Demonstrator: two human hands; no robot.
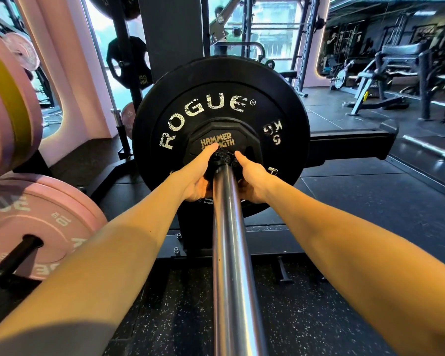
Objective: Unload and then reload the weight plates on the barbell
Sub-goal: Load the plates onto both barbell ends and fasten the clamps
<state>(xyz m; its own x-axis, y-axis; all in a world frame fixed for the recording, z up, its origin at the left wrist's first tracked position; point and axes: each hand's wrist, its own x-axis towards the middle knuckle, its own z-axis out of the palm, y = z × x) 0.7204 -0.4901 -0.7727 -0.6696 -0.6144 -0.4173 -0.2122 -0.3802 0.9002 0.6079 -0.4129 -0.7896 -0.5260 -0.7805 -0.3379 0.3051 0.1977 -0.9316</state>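
A chrome barbell sleeve (231, 240) runs from the bottom edge away from me. On it sits a large black ROGUE plate (208, 104), with a small black Hammer Strength plate (216, 140) in front of it. A black collar (222, 160) rings the sleeve against the small plate. My left hand (199, 176) holds the collar from the left. My right hand (252, 181) holds it from the right. The fingertips of both hands touch the small plate's face.
Pink ROGUE plates (36, 222) hang on a storage peg at the lower left, more pink plates (8, 98) above them. A black rack upright (172, 34) stands behind the barbell. Another bar (432, 149) lies on the floor at right, gym machines (396, 73) beyond.
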